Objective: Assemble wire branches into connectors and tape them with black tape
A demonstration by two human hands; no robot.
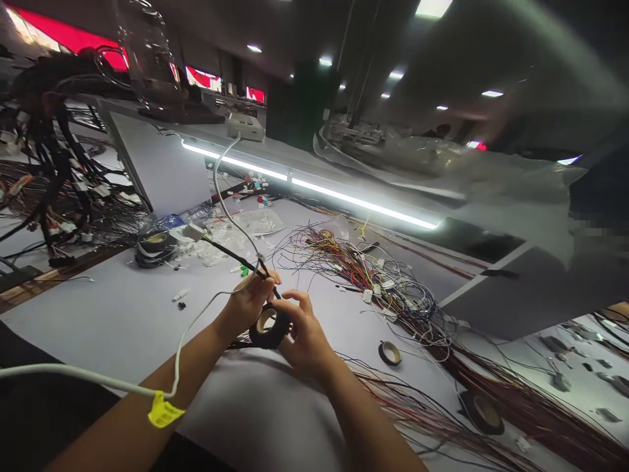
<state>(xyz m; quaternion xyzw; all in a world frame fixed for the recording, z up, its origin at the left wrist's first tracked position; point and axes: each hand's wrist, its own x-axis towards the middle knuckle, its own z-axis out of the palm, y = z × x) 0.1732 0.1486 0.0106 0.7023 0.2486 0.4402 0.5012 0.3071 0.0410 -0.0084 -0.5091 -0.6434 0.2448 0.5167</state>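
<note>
My left hand (251, 298) is closed around a black taped wire harness (228, 252), which runs up and left to a white connector (194, 232). Close beside it, my right hand (305, 331) grips a roll of black tape (270, 328), fingers curled over its right side. The roll sits right at the harness, below my left fingers. A white cable (223, 196) comes down from above to the spot by my left hand. Another stretch of white cable, with a yellow tag (164, 411), passes over my left forearm.
Loose coloured wires (344, 259) with white connectors spread across the table to the right. A smaller tape roll (390, 353) and a larger one (482, 412) lie at right. Plastic bags (255, 223) sit behind my hands, under a lit tube lamp (363, 205). Dark harnesses (63, 170) hang at left.
</note>
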